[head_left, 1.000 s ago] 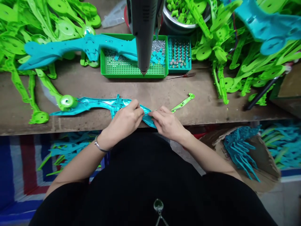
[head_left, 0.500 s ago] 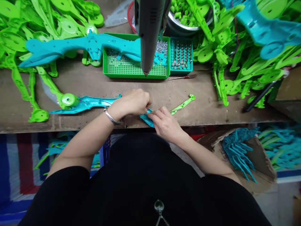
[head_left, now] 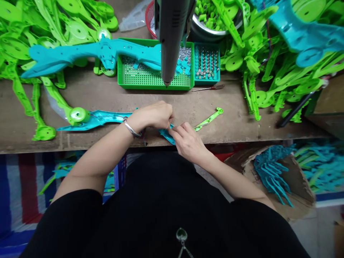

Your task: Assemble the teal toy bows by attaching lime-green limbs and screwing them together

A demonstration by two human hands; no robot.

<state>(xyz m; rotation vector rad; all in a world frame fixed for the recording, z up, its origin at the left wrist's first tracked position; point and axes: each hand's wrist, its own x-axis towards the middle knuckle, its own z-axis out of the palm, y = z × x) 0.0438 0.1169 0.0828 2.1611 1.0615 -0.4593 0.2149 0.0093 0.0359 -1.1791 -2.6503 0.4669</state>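
Observation:
A long turquoise plastic shell (head_left: 110,116) lies near the front edge of the bench, its hollow side up. A round green plastic piece (head_left: 79,114) sits over its left part. My left hand (head_left: 158,114), with a bracelet at the wrist, is curled closed above the shell's right part; whatever its fingertips pinch is hidden. My right hand (head_left: 189,141) has its fingers pressed together on the shell's right end, close to the left fingertips. Behind the right hand, a slim green plastic arm (head_left: 209,120) slants up to the right. Thin wires (head_left: 144,138) hang below my left wrist.
An upright grey power screwdriver (head_left: 172,46) hangs over a green tray (head_left: 156,86) of screws. Beside it are a turquoise screw rack (head_left: 206,64) and a small red-handled screwdriver (head_left: 216,87). Green parts (head_left: 77,30) pile up on both sides; a cardboard box (head_left: 303,190) stands below right.
My left hand and wrist have shifted slightly to the right, and more of the wires shows below the wrist. My right hand stays at the shell's end, nearly still.

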